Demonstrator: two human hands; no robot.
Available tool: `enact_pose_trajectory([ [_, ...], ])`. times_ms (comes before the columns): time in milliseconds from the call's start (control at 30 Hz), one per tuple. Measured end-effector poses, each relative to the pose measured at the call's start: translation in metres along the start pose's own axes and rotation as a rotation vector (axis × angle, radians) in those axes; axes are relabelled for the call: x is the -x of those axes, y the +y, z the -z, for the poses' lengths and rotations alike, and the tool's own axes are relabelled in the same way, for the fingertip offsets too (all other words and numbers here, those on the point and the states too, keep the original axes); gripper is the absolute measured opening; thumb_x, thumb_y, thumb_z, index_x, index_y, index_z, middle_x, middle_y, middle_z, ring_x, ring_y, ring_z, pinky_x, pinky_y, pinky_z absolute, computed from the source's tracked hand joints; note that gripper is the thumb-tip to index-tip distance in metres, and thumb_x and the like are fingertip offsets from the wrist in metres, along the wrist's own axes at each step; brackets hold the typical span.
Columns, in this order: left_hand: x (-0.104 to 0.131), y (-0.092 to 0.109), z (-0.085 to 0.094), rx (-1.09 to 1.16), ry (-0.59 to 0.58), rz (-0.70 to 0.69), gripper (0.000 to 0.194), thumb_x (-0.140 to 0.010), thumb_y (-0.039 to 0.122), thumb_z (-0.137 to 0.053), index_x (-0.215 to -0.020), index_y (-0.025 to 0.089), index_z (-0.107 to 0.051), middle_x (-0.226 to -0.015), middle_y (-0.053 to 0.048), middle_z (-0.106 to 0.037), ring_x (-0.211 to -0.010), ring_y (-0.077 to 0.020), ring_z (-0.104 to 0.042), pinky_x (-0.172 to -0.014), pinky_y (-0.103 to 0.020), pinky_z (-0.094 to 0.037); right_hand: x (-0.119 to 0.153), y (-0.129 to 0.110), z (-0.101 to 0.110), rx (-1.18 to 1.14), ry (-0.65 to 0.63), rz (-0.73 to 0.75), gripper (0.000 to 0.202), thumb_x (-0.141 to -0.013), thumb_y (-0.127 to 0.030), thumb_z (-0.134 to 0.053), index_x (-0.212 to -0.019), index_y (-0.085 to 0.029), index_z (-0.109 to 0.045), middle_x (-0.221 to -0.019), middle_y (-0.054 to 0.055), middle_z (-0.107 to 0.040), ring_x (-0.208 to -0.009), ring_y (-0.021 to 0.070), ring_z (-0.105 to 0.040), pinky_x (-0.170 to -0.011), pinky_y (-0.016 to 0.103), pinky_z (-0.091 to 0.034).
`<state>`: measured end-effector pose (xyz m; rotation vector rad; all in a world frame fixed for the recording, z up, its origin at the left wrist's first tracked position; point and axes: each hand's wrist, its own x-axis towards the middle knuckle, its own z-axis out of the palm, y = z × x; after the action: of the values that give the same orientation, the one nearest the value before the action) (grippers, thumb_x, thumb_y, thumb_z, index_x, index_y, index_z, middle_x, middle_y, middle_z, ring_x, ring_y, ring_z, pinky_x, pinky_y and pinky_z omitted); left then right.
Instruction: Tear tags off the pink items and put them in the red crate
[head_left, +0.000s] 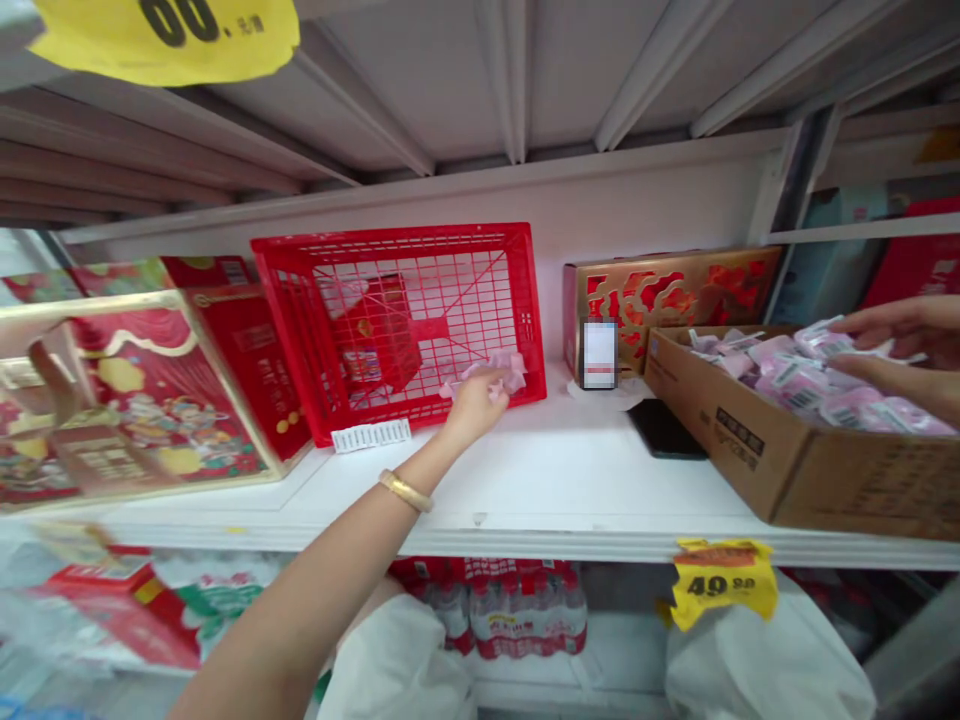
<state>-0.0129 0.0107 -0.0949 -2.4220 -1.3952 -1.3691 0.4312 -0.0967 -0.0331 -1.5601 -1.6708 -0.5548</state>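
My left hand (480, 398), a gold bangle on its wrist, reaches to the lower edge of a red plastic basket (536, 310) tipped on its side. Its fingers are closed on a small pink packet (514, 370); another pale piece lies beside them, too blurred to make out. At the right edge of the view my right hand (919, 345) is over an open cardboard box (787, 455). Thumb and fingers close around a pink packet (821, 338) with a barcode label. Several similar packets (799, 380) fill the box.
Red gift boxes (165, 390) stand on the left of the white shelf (525, 490). A gold box (675, 290), a small upright screen (600, 352) and a black phone-like slab (666, 428) are near the cardboard box. Bottled drinks (517, 610) sit below; a shelf panel (450, 90) hangs overhead.
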Motion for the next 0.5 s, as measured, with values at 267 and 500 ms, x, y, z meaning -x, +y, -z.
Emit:
enact_pose_trajectory([
  [267, -0.031, -0.064, 0.007, -0.241, -0.162, 0.355, 0.022, -0.068, 0.025, -0.07, -0.088, 0.018, -0.066, -0.088, -0.012, -0.071, -0.089, -0.0263, -0.067, -0.075, -0.031, -0.048, 0.005, -0.211, -0.098, -0.42, -0.459, 0.431, 0.02, -0.078, -0.029, -0.062, -0.095, -0.023, -0.07, -0.086, 0.004, -0.072, -0.074, 0.0181, -0.065, -0.07, 0.029, -0.047],
  [500, -0.023, -0.073, 0.013, -0.089, 0.032, 0.296, 0.029, -0.069, 0.02, -0.068, -0.097, 0.015, -0.062, -0.099, -0.012, -0.069, -0.089, -0.0217, -0.064, -0.079, -0.031, -0.048, 0.003, -0.277, -0.173, -0.546, -0.639, 0.443, 0.015, -0.077, -0.019, -0.062, -0.088, -0.019, -0.071, -0.079, 0.003, -0.072, -0.07, 0.0157, -0.065, -0.066, 0.024, -0.045],
])
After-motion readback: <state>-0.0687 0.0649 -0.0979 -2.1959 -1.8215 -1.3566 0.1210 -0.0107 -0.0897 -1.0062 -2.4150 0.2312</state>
